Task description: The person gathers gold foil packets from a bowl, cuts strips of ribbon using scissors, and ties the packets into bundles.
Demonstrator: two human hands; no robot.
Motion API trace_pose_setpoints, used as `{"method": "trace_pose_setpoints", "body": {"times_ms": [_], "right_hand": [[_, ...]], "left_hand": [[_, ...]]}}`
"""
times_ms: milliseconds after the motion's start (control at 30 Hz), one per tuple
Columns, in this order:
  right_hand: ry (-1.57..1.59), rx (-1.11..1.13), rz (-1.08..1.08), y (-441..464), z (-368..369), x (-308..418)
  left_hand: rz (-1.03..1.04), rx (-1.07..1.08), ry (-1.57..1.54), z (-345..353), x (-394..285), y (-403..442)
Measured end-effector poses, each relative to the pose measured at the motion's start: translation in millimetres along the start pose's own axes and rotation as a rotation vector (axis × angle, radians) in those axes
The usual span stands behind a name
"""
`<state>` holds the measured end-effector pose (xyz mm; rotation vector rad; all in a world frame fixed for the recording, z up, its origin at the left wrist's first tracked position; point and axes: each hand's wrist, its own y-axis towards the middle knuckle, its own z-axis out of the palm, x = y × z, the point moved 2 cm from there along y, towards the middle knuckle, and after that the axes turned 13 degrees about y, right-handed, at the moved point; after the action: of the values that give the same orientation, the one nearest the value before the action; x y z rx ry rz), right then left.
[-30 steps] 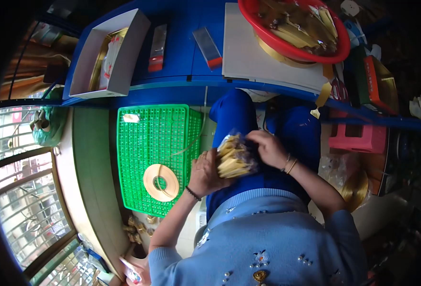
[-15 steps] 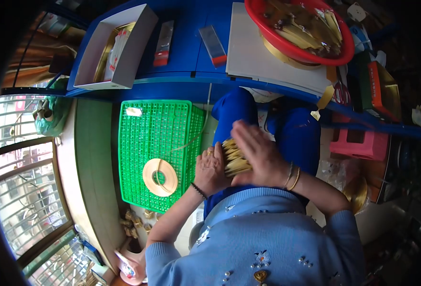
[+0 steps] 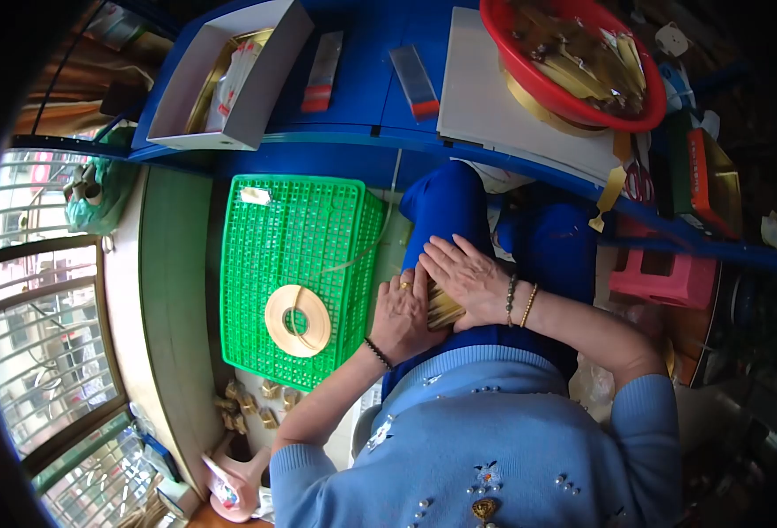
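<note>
A bundle of flat yellowish strips (image 3: 443, 310) rests on my lap, partly covered by both hands. My left hand (image 3: 403, 314) is closed around its left side. Across the top and right side lies my right hand (image 3: 476, 282), palm down with fingers stretched out, touching the bundle. What the strips are made of cannot be made out. To the left, a roll of pale, narrow band (image 3: 274, 324) lies on a green plastic basket (image 3: 252, 242), and a thin loose strip trails over the basket's right side.
On the blue table (image 3: 353, 106) ahead are a white box (image 3: 283, 62), two clear packets with red ends and a red basin (image 3: 529, 88) of yellowish pieces. A pink stool (image 3: 661, 282) stands at right. Small bundles (image 3: 270, 392) lie on the floor beyond the basket.
My right hand has come down from a raised, blurred position onto the bundle and now lies flat. My left hand still holds the bundle. The view has shifted slightly.
</note>
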<state>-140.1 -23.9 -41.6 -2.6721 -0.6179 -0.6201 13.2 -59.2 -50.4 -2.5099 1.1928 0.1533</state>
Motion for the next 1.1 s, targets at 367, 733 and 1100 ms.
{"method": "trace_pose_setpoints", "body": {"times_ms": [367, 733, 1100], "right_hand": [[0.167, -0.071, 0.032, 4.6, -0.4, 3.8], [0.166, -0.175, 0.062, 3.7, 8.0, 3.0], [0.026, -0.038, 0.026, 8.4, -2.4, 8.7]], "left_hand": [[-0.269, -0.463, -1.197, 58.3, 76.2, -24.2], [-0.504, -0.167, -1.435, 57.3, 35.1, -0.8], [-0.351, -0.368, -1.444, 73.7, 35.4, -9.0]]}}
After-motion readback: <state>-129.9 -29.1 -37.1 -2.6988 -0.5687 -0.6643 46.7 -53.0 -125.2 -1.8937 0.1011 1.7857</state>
